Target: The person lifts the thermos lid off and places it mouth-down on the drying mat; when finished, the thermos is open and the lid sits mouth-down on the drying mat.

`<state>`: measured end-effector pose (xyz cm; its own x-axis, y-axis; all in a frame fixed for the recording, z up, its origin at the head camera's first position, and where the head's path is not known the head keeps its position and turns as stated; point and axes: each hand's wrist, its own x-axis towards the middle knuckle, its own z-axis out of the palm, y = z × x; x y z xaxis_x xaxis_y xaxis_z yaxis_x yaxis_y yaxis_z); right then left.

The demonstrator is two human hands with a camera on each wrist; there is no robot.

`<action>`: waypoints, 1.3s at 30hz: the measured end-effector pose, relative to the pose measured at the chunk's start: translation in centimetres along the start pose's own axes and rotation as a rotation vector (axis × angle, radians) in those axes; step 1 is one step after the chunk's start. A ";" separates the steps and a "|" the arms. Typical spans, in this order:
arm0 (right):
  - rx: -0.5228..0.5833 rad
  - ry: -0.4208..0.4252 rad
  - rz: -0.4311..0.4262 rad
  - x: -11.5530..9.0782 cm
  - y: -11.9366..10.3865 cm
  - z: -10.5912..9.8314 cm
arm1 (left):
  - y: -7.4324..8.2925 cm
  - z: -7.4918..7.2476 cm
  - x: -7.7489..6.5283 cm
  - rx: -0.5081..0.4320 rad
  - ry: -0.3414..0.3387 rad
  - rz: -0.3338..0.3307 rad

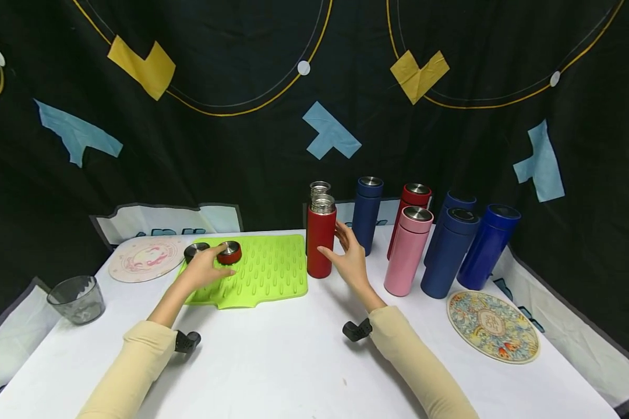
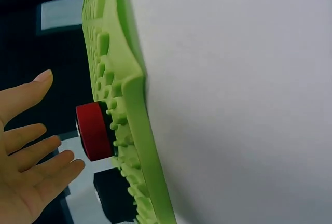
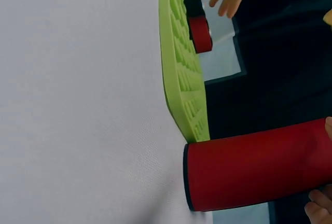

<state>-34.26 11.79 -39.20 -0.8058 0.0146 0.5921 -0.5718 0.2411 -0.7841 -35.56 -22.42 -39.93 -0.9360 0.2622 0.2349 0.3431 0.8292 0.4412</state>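
Note:
On the green mat [image 1: 272,267] sits a red lid [image 1: 229,252] with a steel top, beside a black lid [image 1: 193,251]. My left hand [image 1: 203,269] hovers close to the red lid, fingers spread and palm bare in the left wrist view. An uncapped red thermos bottle [image 1: 321,241] stands upright on the table by the mat's right edge, its steel mouth showing. My right hand [image 1: 350,259] is at its right side, thumb overlapping the front and fingers farther back, loosely spread. Mostly hidden behind it is another uncapped bottle [image 1: 320,187].
Capped bottles stand to the right: a pink bottle [image 1: 407,253], a red bottle [image 1: 411,201] and several blue bottles [image 1: 448,256]. A patterned round mat [image 1: 493,326] lies at the right, a pink round mat [image 1: 147,259] at the left. Near the left edge stands a glass cup [image 1: 78,302].

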 end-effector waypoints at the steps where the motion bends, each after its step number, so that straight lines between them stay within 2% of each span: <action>1: 0.000 -0.001 -0.006 -0.2 -0.3 -0.3 | 0.2 0.0 -0.3 0.003 -0.008 0.005; 8: -0.035 -0.024 -0.023 -1.8 -2.8 -2.8 | 0.2 -0.3 -3.2 -0.001 -0.033 0.061; 13: -0.040 -0.037 -0.080 -2.6 -4.1 -4.8 | -0.1 -0.7 -4.8 -0.014 -0.060 0.093; 19: -0.063 -0.024 -0.132 -3.3 -5.3 -6.4 | -0.5 -0.9 -6.4 -0.028 -0.100 0.083; 26: -0.158 0.034 -0.221 -2.8 -7.1 -8.1 | -0.8 -0.7 -7.3 -0.058 -0.152 0.057; 30: -0.248 0.108 -0.282 -2.5 -8.4 -9.5 | -0.9 -0.6 -7.5 -0.058 -0.176 0.053; 33: -0.270 0.170 -0.311 -2.1 -9.1 -10.7 | -0.9 -0.6 -7.4 -0.056 -0.186 0.049; 39: -0.296 0.275 -0.277 -1.5 -9.0 -12.6 | -0.9 -0.6 -7.3 -0.057 -0.202 0.048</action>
<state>-25.90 21.84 -30.68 -0.5360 0.1569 0.8295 -0.6583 0.5375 -0.5271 -29.01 -25.35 -41.48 -0.9132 0.3993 0.0813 0.3865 0.7856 0.4832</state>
